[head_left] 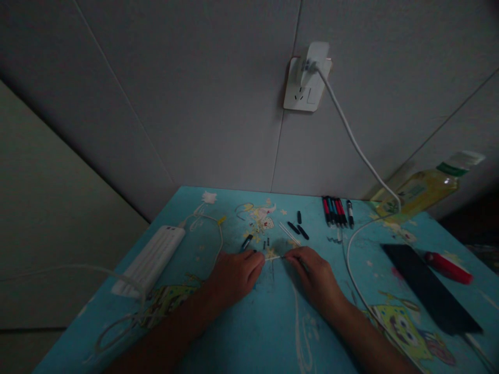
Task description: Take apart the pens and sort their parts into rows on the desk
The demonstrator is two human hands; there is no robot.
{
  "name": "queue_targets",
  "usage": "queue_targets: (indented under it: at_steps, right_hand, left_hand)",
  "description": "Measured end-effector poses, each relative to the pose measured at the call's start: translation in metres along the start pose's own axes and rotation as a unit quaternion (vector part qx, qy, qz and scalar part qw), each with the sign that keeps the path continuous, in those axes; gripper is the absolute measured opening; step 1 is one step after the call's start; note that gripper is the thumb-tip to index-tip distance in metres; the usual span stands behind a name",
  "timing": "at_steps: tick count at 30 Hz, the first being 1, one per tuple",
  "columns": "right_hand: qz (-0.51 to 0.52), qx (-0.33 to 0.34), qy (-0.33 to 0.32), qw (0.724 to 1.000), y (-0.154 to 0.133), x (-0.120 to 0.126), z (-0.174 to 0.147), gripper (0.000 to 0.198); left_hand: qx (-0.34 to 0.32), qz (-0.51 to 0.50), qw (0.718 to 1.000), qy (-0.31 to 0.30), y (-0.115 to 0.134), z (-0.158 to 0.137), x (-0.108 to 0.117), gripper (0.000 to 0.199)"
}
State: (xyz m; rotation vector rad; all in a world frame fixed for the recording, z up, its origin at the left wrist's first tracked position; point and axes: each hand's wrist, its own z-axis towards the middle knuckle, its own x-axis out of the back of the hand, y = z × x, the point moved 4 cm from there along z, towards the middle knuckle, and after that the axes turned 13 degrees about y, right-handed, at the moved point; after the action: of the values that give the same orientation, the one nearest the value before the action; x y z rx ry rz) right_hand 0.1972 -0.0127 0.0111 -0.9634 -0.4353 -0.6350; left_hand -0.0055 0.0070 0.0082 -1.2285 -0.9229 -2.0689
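Note:
A thin white pen refill (274, 258) stretches level between my two hands, low over the table. My left hand (238, 274) pinches its left end. The fingers of my right hand (315, 276) close on the other end, where a small dark tip shows. Just beyond my left fingers lies a dark pen part (246, 242), partly hidden by them. Two tiny dark pieces (266, 243) rest past the refill. Farther back are white refills (289, 234) side by side and several short black pen grips (303, 231).
Several pens (334, 212) are lined up at the back right, near a bottle of yellow liquid (423, 191). A dark flat slab (431, 288) and a red object (448, 267) lie right. A white power strip (150, 259) is left. A white cable (351, 254) crosses the blue table (265, 332).

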Motion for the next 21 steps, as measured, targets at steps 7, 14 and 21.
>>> queue_targets:
  at_steps: [7,14,21]
  right_hand:
    - [-0.005,0.002,0.019,1.0,0.0031,0.0036,-0.0003,0.015]
    - [0.006,0.017,0.001,1.0,-0.0033,0.0023,-0.0003,0.016]
    - [0.037,0.013,-0.01,0.999,-0.004,0.0002,-0.0021,0.014]
  left_hand:
    - [-0.008,0.013,1.0,-0.001,0.0037,-0.0007,0.0029,0.025]
    - [-0.004,0.011,1.0,0.001,0.0045,-0.0013,0.0029,0.022]
    - [-0.008,0.014,1.0,-0.008,0.0066,-0.0033,0.0006,0.024]
